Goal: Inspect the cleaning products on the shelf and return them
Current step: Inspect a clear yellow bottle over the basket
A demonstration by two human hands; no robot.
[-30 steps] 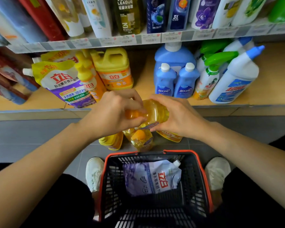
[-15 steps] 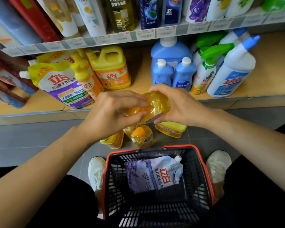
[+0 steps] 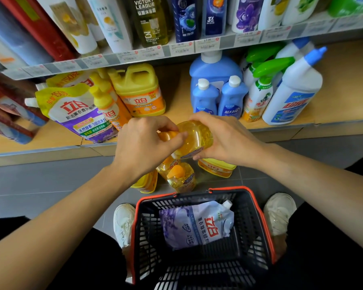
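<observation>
Both hands [image 3: 224, 139] grip a clear yellow bottle [image 3: 194, 137] with orange cap.

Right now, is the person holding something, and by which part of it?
Yes, a clear yellow bottle, lying sideways. The left hand grips it at the orange cap; the right hand grips its body toward the base.

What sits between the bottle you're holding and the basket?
Head view: three yellow bottles on the floor, between held bottle and basket; the middle one is clear.
</observation>
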